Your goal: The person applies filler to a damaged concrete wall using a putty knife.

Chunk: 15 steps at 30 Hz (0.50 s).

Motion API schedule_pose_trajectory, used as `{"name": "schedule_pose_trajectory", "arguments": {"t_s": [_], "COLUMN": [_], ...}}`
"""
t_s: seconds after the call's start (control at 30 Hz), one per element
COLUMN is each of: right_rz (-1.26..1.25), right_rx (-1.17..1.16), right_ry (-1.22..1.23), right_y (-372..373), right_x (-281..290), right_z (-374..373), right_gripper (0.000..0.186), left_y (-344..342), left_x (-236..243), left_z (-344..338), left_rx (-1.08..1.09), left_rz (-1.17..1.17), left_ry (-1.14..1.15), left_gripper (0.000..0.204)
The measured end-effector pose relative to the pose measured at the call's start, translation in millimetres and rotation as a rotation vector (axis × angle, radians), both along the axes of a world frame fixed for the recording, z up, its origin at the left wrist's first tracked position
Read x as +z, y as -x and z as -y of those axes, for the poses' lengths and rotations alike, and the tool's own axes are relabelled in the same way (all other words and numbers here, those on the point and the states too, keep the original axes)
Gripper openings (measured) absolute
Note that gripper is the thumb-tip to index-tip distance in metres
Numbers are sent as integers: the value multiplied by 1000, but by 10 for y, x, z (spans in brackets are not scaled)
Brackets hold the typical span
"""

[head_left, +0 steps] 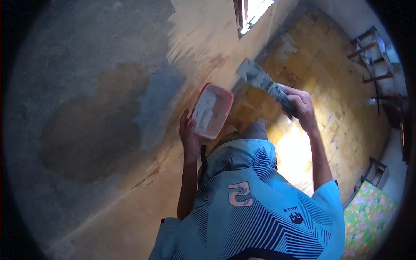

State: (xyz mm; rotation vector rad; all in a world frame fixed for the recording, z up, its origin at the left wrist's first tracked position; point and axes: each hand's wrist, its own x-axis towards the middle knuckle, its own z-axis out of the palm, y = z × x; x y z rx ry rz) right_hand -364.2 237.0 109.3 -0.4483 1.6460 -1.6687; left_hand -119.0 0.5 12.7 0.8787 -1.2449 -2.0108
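Observation:
My left hand (pixel 189 133) is closed on the side of a small rectangular tub (pixel 222 117) with a red rim. Whitish paste (pixel 205 106) coats part of its inside, and the tub tilts so that its opening faces me. In my right hand (pixel 300 104) a putty knife (pixel 256 74) is gripped by its dark, smeared handle. Its wide blade, smudged with grey-white stuff, points up and left, apart from the tub. The wall (pixel 195 30) beside me has a pale smeared coat with ragged edges next to bare grey.
Dark stains (pixel 91 134) mark the grey surface at left. A window (pixel 255 13) lets in light at the top. Yellowish floor tiles (pixel 312 65) stretch to the right, with a bright sun patch. Wooden furniture (pixel 372 54) and a green flowered cloth (pixel 368 216) are along the far right.

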Motion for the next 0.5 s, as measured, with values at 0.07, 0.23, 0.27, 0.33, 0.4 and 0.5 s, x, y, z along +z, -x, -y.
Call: {"name": "schedule_pose_trajectory", "arguments": {"t_s": [0.07, 0.23, 0.27, 0.33, 0.4, 0.5], "right_rz": [-109, -493, -503, -550, -551, -644], "right_rx": [147, 347, 351, 386, 422, 477], "right_ry": [-198, -529, -532, -540, -576, -575], "right_y": [113, 197, 238, 321, 360, 458], "right_x": [417, 940, 957, 944, 950, 865], "right_z": [-66, 0, 10, 18, 37, -8], "right_gripper": [41, 34, 34, 34, 33, 30], "left_y": [253, 787, 872, 1061, 1184, 1377], "left_x": [-6, 148, 149, 116, 112, 158], "left_z": [-84, -389, -448, -578, -714, -890], "left_rx": [-37, -81, -86, -72, -56, -62], "left_rz": [43, -103, -153, -177, -192, -154], "left_ry": [21, -30, -70, -42, -12, 16], "left_gripper": [58, 64, 65, 65, 65, 64]}}
